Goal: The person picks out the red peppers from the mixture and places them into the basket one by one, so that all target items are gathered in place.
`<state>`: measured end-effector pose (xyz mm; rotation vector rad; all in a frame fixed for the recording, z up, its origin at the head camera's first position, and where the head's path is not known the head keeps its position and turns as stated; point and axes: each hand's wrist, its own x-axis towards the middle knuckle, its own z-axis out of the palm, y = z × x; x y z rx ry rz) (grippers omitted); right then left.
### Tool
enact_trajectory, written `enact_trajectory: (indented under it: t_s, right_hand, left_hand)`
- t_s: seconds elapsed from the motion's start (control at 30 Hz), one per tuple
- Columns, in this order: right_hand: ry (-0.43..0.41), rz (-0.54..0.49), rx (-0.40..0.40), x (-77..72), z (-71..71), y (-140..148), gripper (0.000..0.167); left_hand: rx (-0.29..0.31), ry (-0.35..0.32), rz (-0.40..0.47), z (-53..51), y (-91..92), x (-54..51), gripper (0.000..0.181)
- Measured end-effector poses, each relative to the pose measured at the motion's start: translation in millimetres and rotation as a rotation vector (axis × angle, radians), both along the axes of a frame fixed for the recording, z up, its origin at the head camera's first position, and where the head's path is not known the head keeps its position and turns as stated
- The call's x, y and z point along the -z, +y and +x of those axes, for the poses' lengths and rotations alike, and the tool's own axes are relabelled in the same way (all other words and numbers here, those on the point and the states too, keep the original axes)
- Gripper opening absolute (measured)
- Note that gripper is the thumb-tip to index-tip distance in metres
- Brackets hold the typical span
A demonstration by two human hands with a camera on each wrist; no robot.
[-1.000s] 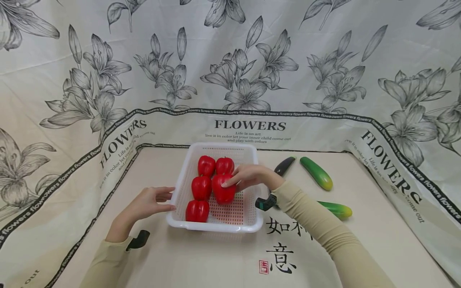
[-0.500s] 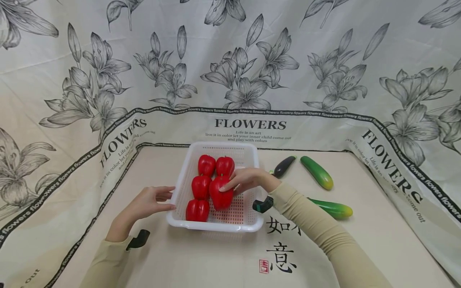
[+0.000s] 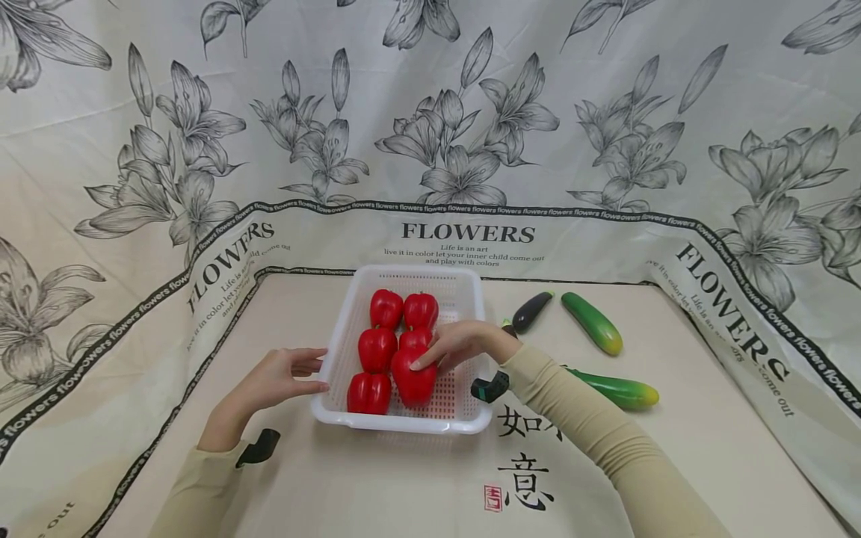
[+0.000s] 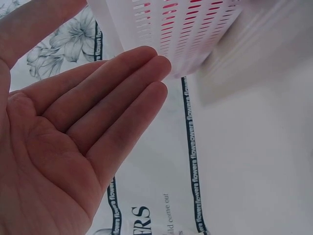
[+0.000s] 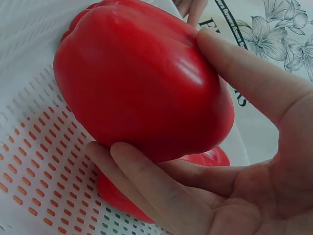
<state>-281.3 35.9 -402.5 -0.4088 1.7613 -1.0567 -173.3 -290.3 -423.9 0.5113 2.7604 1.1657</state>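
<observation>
A white perforated plastic basket point(image 3: 474, 403) holds several red bell peppers, with one column of them point(image 3: 377, 350) down its left side. My right hand point(image 3: 464, 344) grips a red bell pepper point(image 3: 413, 379) over the basket's near right part, thumb on one side and fingers on the other. In the right wrist view this pepper point(image 5: 142, 83) appears above the perforated floor. Partly hidden behind it is another pepper point(image 3: 415, 338). At the basket's left wall my left hand point(image 3: 276, 379) has extended fingers, close to the rim; in the left wrist view its palm point(image 4: 63, 147) holds nothing.
Right of the basket lie a dark eggplant point(image 3: 532, 311) and two green cucumber-like vegetables, one farther back point(image 3: 592, 323) and one point(image 3: 622, 391) partly behind the right sleeve. A flower-printed cloth point(image 3: 464, 134) rises behind the table.
My right hand has brought the held bell pepper toward the basket's near side, and the pepper behind it has come into view. The left hand has stayed in place.
</observation>
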Motion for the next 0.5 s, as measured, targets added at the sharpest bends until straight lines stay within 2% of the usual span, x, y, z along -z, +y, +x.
enact_trajectory:
  t_s: [0.33,0.5]
  right_hand:
    - [-0.014,0.048,-0.030,2.5,2.3,0.2,0.057]
    - [-0.014,0.077,-0.045,2.9,3.3,0.6,0.052]
  left_hand:
    - [0.002,0.001,0.002,-0.3,-0.2,0.2,0.065]
    - [0.002,-0.001,0.004,-0.5,-0.7,1.1,0.065]
